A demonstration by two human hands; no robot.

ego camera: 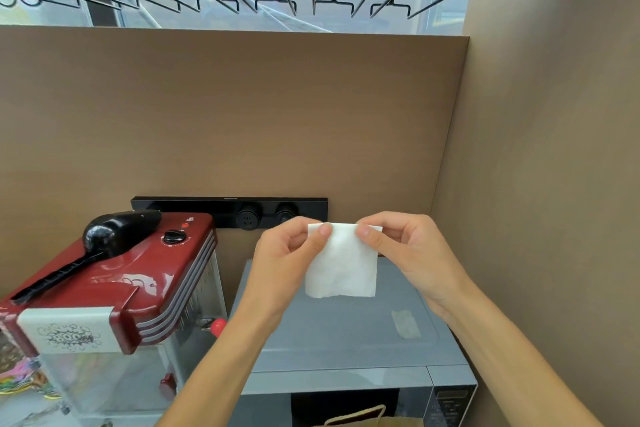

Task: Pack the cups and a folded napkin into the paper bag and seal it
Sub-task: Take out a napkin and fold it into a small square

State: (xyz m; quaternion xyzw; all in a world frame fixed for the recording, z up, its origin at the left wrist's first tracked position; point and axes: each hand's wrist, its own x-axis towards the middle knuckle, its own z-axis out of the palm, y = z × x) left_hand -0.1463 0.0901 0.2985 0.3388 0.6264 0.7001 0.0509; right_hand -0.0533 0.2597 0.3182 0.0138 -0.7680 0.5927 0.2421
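I see left hand (287, 250) and right hand (401, 246) raised over grey microwave (339, 350), each pinching top corner of white napkin (341, 267) between thumb and fingers. Napkin hangs flat between hands, lower edge free above microwave top. Bag (367, 419) at bottom edge, only handle and rim visible, below hands. Red popcorn machine (121, 284) at left. Cups: I can't see any.

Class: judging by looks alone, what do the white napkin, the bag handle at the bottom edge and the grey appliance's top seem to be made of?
Napkin: soft matte tissue paper, faintly crinkled, hanging limp.
Bag handle: likely twisted kraft paper; tan and cord-like.
Appliance top: probably painted metal; smooth grey with a dull sheen.
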